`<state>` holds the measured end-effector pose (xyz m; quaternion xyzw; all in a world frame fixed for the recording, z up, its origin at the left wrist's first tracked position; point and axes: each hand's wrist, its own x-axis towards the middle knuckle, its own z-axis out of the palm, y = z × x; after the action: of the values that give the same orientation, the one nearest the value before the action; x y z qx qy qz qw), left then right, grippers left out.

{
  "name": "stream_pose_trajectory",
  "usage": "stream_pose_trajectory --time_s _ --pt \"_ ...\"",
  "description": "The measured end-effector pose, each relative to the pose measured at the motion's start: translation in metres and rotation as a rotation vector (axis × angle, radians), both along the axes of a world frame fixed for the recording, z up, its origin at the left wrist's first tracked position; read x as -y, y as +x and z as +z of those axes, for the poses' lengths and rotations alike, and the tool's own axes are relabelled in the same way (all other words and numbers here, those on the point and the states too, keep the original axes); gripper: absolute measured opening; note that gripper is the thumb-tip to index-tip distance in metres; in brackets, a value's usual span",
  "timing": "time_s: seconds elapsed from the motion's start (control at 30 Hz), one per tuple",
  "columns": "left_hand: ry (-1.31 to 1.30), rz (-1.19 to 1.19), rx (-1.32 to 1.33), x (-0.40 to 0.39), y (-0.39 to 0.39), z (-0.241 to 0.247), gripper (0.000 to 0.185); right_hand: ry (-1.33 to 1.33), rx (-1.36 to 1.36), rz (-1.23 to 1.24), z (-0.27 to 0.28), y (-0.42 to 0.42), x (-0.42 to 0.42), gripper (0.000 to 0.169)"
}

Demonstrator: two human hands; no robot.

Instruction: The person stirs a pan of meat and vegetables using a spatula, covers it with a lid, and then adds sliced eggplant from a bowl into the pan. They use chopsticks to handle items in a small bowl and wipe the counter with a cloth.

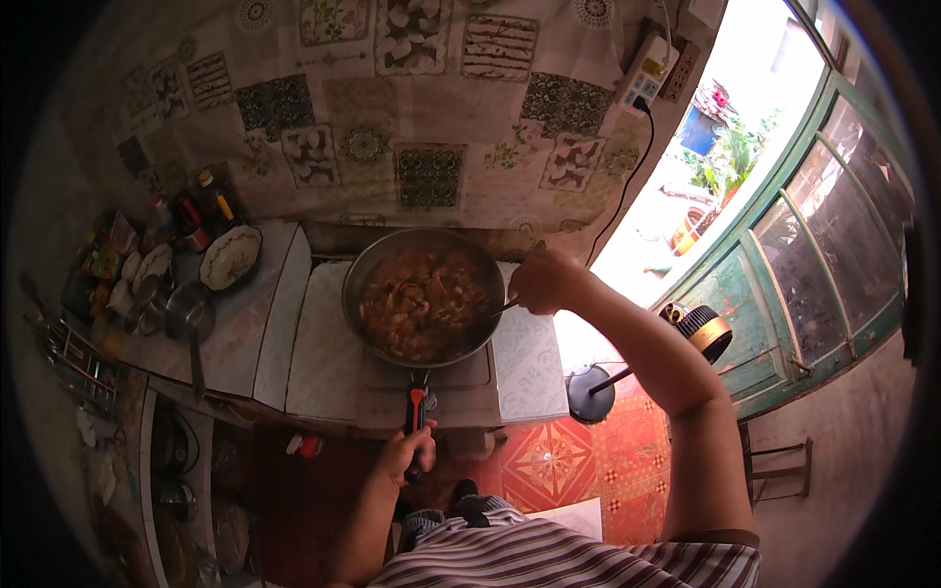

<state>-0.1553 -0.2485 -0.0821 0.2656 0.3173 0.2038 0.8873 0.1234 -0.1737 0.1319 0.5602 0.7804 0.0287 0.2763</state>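
A round metal frying pan (pixel 348 323) sits on a flat stove (pixel 382 400) set among the counter's tiles. Reddish-brown food in chunks and sauce (pixel 423 298) fills much of it. My left hand (pixel 409 450) is closed around the pan's black and red handle (pixel 417 411), which points towards me. At the pan's right rim, my right hand (pixel 544 281) grips a thin dark utensil (pixel 503 308); its far end is hidden in the food.
On the left counter are a patterned bowl (pixel 231 257), a metal ladle or small pan (pixel 190 312) and sauce bottles (pixel 216 197). A power strip (pixel 648 73) hangs on the wall. A fan (pixel 698 332) stands right, by a green door (pixel 757 294).
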Motion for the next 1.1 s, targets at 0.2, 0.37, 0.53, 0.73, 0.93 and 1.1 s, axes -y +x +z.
stream_pose_trajectory --time_s 0.2,0.37,0.53,0.73,0.93,1.1 --pt "-0.009 0.011 -0.009 0.001 0.002 0.004 0.023 0.088 -0.165 -0.068 -0.030 0.006 0.010 0.020" --pt "-0.054 0.031 -0.024 0.002 0.002 0.013 0.022 0.139 -0.060 -0.117 0.007 0.017 0.008 0.017" --pt "-0.056 0.017 -0.006 0.001 0.003 0.016 0.023 0.261 0.100 -0.072 -0.024 0.026 -0.008 0.017" --pt "-0.056 0.014 -0.012 0.000 0.002 0.013 0.023 0.304 0.026 -0.031 -0.023 0.045 -0.011 0.018" --pt "-0.024 0.033 0.001 0.001 0.002 0.006 0.023 0.420 -0.120 -0.253 -0.037 0.037 -0.024 0.021" --pt "-0.015 0.020 0.002 -0.001 0.003 0.001 0.023 0.612 -0.373 -0.303 -0.119 0.018 -0.007 0.018"
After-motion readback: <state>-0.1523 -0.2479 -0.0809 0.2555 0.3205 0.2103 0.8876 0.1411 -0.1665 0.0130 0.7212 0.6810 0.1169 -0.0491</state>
